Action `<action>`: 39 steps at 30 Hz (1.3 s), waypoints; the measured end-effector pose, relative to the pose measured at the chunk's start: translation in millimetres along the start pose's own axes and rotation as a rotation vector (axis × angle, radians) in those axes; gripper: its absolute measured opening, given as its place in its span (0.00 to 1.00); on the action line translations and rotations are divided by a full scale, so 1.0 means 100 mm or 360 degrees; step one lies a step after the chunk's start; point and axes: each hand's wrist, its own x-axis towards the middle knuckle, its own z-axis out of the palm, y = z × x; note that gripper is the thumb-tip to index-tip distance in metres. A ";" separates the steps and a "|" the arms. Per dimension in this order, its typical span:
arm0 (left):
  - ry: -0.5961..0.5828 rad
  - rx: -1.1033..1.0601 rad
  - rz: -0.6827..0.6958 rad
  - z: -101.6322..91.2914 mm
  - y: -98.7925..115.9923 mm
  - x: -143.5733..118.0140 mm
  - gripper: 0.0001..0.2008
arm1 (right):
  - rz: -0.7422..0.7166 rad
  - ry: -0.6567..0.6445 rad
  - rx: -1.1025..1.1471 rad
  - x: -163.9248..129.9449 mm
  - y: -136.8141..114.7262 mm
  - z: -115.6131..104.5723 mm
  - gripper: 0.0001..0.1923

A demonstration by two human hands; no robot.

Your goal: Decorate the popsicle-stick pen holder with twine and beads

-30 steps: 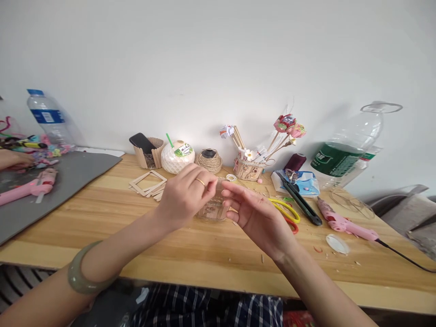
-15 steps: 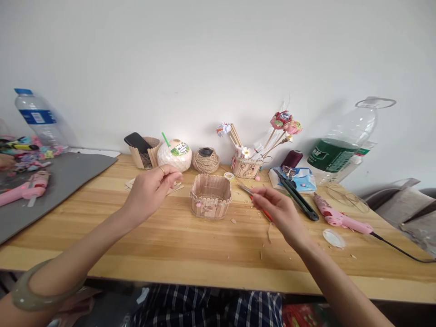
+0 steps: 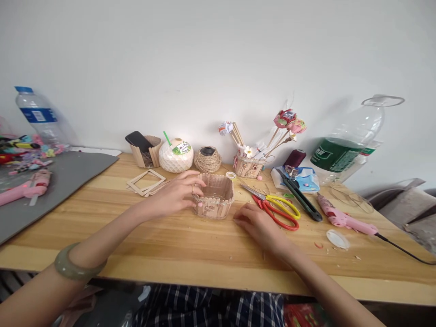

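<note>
A small box of wooden craft sticks (image 3: 214, 208) stands in the middle of the table. Its front carries a pink bead and a trim along the rim. My left hand (image 3: 180, 193) is at the box's left side, its fingers closed on the rim. Just right of the box, my right hand (image 3: 255, 222) rests low on the tabletop. Its fingers are curled with the tips together, and whatever is between them is hidden. Scissors (image 3: 279, 211) with red and yellow handles lie beyond the right hand.
A stick frame (image 3: 146, 183), a phone holder (image 3: 146, 152), a white coconut (image 3: 176, 156), twine (image 3: 207, 160) and a flower pot (image 3: 248, 167) line the back. On the right are a green cutter (image 3: 299, 195), a pink glue gun (image 3: 347, 220) and a big bottle (image 3: 340, 150).
My left hand has moved right and down to the box's left rim. My right hand has come down and left to the tabletop, uncovering the scissors. The stick frame is uncovered too.
</note>
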 end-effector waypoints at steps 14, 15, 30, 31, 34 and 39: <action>-0.0059 -0.0618 -0.0199 -0.12 -0.21 0.31 0.08 | 0.0120 0.0192 0.0492 0.11 0.02 -0.08 0.05; -0.0062 -0.0670 -0.0217 -0.12 -0.23 0.32 0.08 | 0.0130 0.0229 0.0548 0.13 0.03 -0.11 0.06; -0.0067 -0.1165 -0.0360 -0.02 -0.49 0.54 0.23 | 0.0138 0.0407 0.1050 0.35 0.09 -0.18 0.16; -0.0055 -0.1169 -0.0364 -0.01 -0.49 0.55 0.23 | 0.0131 0.0392 0.1035 0.37 0.10 -0.18 0.16; -0.0024 -0.1185 -0.0378 0.00 -0.51 0.55 0.23 | 0.0133 0.0315 0.0934 0.40 0.11 -0.18 0.13; 0.0022 -0.1178 -0.0381 -0.01 -0.52 0.55 0.25 | 0.0190 0.0223 0.0551 0.33 0.08 -0.16 0.06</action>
